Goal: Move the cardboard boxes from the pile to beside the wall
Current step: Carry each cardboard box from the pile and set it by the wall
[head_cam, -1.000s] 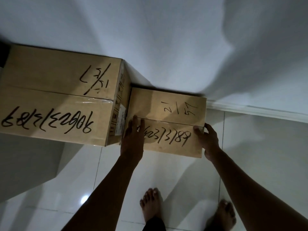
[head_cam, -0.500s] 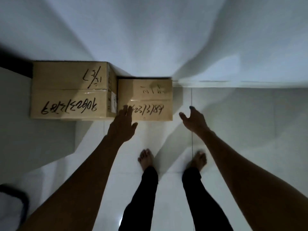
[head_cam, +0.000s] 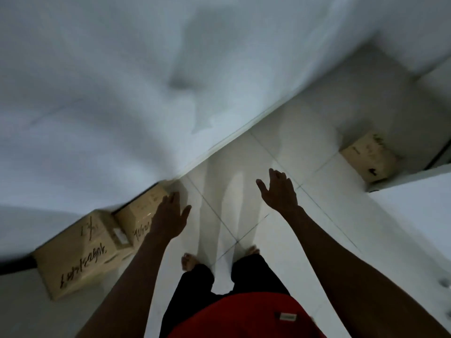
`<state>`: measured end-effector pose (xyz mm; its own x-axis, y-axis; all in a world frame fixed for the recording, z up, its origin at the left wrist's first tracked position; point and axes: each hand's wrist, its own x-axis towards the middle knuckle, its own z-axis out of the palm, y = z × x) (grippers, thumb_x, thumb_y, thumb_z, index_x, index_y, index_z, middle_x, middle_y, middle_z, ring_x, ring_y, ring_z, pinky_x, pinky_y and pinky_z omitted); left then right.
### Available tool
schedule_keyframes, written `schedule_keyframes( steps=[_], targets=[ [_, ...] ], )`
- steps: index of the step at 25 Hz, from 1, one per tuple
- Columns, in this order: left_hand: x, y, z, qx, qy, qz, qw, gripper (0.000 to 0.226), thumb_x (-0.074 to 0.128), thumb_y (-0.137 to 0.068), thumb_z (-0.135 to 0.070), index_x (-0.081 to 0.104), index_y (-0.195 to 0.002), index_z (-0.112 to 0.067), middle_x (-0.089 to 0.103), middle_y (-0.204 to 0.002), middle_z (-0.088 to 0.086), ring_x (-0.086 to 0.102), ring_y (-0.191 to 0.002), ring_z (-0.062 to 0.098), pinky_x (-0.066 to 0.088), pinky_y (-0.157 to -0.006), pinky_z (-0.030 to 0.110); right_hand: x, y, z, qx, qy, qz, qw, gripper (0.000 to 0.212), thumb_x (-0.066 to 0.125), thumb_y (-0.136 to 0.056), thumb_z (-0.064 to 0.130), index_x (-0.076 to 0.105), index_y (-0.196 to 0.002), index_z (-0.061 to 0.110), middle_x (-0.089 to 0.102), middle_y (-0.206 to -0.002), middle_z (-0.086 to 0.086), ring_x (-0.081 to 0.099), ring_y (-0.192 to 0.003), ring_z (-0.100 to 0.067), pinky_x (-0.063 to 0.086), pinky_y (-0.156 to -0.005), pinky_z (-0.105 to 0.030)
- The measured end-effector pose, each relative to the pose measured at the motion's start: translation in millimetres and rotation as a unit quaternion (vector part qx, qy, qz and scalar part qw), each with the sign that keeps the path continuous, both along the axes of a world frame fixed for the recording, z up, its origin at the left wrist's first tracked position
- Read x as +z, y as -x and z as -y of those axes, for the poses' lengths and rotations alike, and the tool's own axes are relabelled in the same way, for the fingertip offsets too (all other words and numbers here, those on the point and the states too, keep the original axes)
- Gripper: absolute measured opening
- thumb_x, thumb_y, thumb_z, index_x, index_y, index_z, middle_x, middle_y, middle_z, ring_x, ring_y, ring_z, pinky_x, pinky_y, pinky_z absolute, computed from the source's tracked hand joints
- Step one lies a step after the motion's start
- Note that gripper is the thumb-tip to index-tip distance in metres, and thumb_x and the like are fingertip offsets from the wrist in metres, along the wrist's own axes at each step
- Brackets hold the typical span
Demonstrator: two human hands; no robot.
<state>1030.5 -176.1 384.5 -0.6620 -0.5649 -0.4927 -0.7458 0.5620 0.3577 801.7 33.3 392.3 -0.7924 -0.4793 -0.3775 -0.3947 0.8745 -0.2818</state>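
Note:
Two cardboard boxes with black handwriting stand on the floor against the white wall [head_cam: 122, 118] at the lower left: a tall large box [head_cam: 80, 254] and, touching its right side, a lower small box [head_cam: 141, 211]. My left hand [head_cam: 170, 218] hovers open over the small box's right end, holding nothing. My right hand [head_cam: 279, 191] is spread open over the bare tiles, well right of both boxes. A third cardboard box [head_cam: 371, 157] sits far right near a wall corner.
White floor tiles [head_cam: 244, 167] stretch between the boxes. My bare feet [head_cam: 189, 261] and dark trousers are below the hands. A white ledge or cabinet [head_cam: 415, 211] juts in at the right. A dark edge [head_cam: 14, 264] lies at the far left.
Both hands have let go of the small box, which stays by the wall. The view has swung right and pulled back, bringing the far-right box into sight.

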Motion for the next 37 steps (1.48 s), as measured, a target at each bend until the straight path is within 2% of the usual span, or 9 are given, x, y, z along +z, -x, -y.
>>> schedule_keyframes(
  steps=[3, 7, 10, 15, 20, 23, 27, 32, 37],
  targets=[
    [27.0, 91.5, -35.7, -0.094, 0.026, -0.041, 0.994, 0.065, 0.044, -0.099, -0.039, 0.026, -0.149, 0.0, 0.034, -0.154, 0.021, 0.036, -0.138, 0.038, 0.034, -0.111, 0.048, 17.8, 53.8, -69.8, -0.074, 0.003, -0.004, 0.997, 0.075, 0.033, -0.091, 0.059, 0.041, -0.139, 0.002, 0.052, -0.135, -0.02, 0.044, -0.128, -0.039, 0.033, -0.109, -0.05],
    [48.9, 224.7, -100.6, -0.171, 0.026, -0.071, 0.982, 0.066, 0.042, -0.099, -0.042, 0.023, -0.151, -0.005, 0.031, -0.157, 0.017, 0.035, -0.14, 0.037, 0.035, -0.112, 0.048, 32.7, 129.0, -161.8, -0.179, 0.016, -0.015, 0.984, 0.086, 0.021, -0.086, 0.066, 0.039, -0.142, 0.003, 0.051, -0.138, -0.018, 0.04, -0.132, -0.04, 0.032, -0.11, -0.051],
    [52.7, 301.3, -145.7, -0.214, 0.011, -0.075, 0.974, 0.069, 0.039, -0.099, -0.047, 0.017, -0.153, -0.01, 0.024, -0.161, 0.013, 0.025, -0.147, 0.035, 0.033, -0.116, 0.051, 35.5, 168.7, -218.3, -0.222, 0.014, -0.01, 0.975, 0.074, 0.033, -0.093, 0.057, 0.035, -0.145, 0.004, 0.046, -0.144, -0.017, 0.036, -0.137, -0.038, 0.029, -0.113, -0.05],
    [49.2, 427.0, -208.6, -0.299, 0.001, -0.071, 0.952, 0.07, 0.037, -0.099, -0.047, 0.014, -0.155, -0.011, 0.018, -0.163, 0.013, 0.018, -0.15, 0.033, 0.024, -0.121, 0.046, 22.2, 241.7, -287.6, -0.3, 0.013, -0.005, 0.954, 0.07, 0.034, -0.093, 0.057, 0.039, -0.14, 0.006, 0.052, -0.136, -0.015, 0.041, -0.13, -0.034, 0.033, -0.109, -0.048],
    [30.6, 552.3, -243.7, -0.365, 0.003, -0.039, 0.93, 0.07, 0.034, -0.1, -0.047, 0.01, -0.155, -0.01, 0.014, -0.164, 0.013, 0.014, -0.151, 0.034, 0.02, -0.122, 0.045, 10.9, 331.6, -320.3, -0.364, 0.025, 0.007, 0.931, 0.069, 0.037, -0.095, 0.054, 0.036, -0.145, 0.006, 0.048, -0.143, -0.015, 0.038, -0.135, -0.031, 0.03, -0.111, -0.045],
    [18.7, 633.4, -259.3, -0.396, 0.019, -0.042, 0.917, 0.07, 0.035, -0.1, -0.046, 0.01, -0.155, -0.009, 0.014, -0.163, 0.015, 0.015, -0.15, 0.034, 0.02, -0.122, 0.045, 0.9, 395.3, -333.1, -0.392, 0.028, 0.011, 0.92, 0.069, 0.039, -0.095, 0.055, 0.037, -0.145, 0.007, 0.049, -0.142, -0.016, 0.042, -0.134, -0.032, 0.036, -0.11, -0.045],
    [-1.7, 717.6, -286.0, -0.419, 0.009, -0.024, 0.908, 0.07, 0.036, -0.1, -0.045, 0.011, -0.155, -0.01, 0.014, -0.163, 0.015, 0.013, -0.151, 0.035, 0.02, -0.122, 0.045, -18.3, 472.2, -360.2, -0.455, 0.067, 0.027, 0.888, 0.065, 0.044, -0.094, 0.052, 0.038, -0.143, 0.011, 0.049, -0.14, -0.018, 0.051, -0.126, -0.036, 0.046, -0.101, -0.046],
    [-68.9, 831.5, -328.9, -0.415, -0.008, -0.016, 0.91, 0.067, 0.035, -0.1, -0.045, 0.01, -0.155, -0.015, 0.016, -0.163, 0.014, 0.015, -0.151, 0.033, 0.021, -0.121, 0.043, -94.6, 592.0, -406.2, -0.498, 0.077, 0.076, 0.86, 0.056, 0.042, -0.097, 0.048, 0.041, -0.14, 0.014, 0.051, -0.134, -0.022, 0.054, -0.12, -0.039, 0.049, -0.095, -0.047],
    [-240.4, 961.2, -379.1, -0.432, -0.023, 0.01, 0.902, 0.068, 0.035, -0.1, -0.046, 0.001, -0.155, -0.025, 0.021, -0.162, 0.011, 0.022, -0.149, 0.031, 0.029, -0.119, 0.046, -265.5, 716.0, -457.0, -0.523, 0.053, 0.092, 0.846, 0.06, 0.04, -0.097, 0.049, 0.037, -0.143, 0.011, 0.047, -0.14, -0.02, 0.053, -0.124, -0.038, 0.049, -0.096, -0.051]
  ],
)
